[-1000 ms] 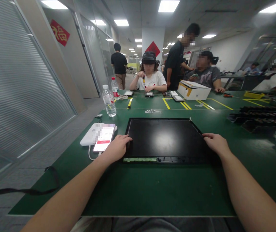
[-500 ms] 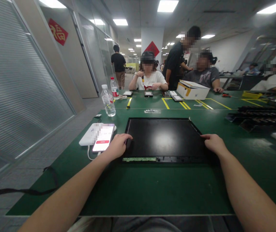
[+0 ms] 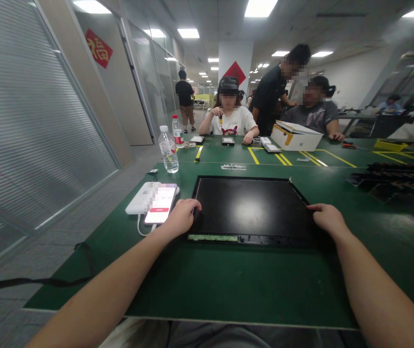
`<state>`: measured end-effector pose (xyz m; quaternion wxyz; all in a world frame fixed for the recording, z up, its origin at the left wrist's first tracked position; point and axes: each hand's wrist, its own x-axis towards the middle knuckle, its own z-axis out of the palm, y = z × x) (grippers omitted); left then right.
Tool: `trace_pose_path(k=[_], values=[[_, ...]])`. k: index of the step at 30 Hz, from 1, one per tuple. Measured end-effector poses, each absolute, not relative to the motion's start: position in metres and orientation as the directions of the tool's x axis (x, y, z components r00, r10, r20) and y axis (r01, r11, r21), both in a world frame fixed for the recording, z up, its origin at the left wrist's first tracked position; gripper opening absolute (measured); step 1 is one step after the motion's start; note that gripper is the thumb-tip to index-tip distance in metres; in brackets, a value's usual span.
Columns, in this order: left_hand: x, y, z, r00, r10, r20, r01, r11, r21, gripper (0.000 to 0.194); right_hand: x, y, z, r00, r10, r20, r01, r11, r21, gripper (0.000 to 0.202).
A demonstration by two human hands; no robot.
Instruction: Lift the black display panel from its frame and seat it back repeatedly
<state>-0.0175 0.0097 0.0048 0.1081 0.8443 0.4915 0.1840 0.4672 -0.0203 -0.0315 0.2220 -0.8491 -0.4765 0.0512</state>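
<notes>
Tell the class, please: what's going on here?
On a green table, a black screen lies between a person's two hands: the left hand is on its left edge, the right hand on its right edge. A lit phone lies beside the left hand. Opposite, a co-worker holds a tool.

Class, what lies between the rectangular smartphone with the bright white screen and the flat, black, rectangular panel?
In the head view, the person's bare left hand lies between the smartphone and the panel, touching the panel's left edge.
</notes>
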Motion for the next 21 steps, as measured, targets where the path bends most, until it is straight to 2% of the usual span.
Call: trace_pose_path(k=[4, 7, 11, 16, 21], values=[[-0.017, 0.01, -0.003, 0.402, 0.884, 0.24, 0.798, -0.467, 0.381, 0.049, 0.467, -0.021, -0.031, 0.546, 0.83, 0.113, 0.777, -0.451, -0.44, 0.048], [-0.016, 0.009, -0.009, 0.338, 0.905, 0.26, 0.841, -0.414, 0.349, 0.054, 0.466, -0.022, -0.03, 0.551, 0.827, 0.111, 0.772, -0.455, -0.444, 0.047], [-0.015, 0.009, -0.01, 0.311, 0.927, 0.212, 0.87, -0.367, 0.33, 0.056, 0.466, -0.023, -0.029, 0.552, 0.829, 0.093, 0.764, -0.457, -0.455, 0.046], [-0.017, 0.01, -0.005, 0.311, 0.941, 0.135, 0.834, -0.338, 0.437, 0.055, 0.464, -0.023, -0.03, 0.562, 0.822, 0.097, 0.754, -0.46, -0.47, 0.044], [-0.019, 0.007, 0.002, 0.284, 0.947, 0.151, 0.755, -0.318, 0.574, 0.054, 0.463, -0.022, -0.031, 0.565, 0.817, 0.113, 0.748, -0.45, -0.489, 0.042]])
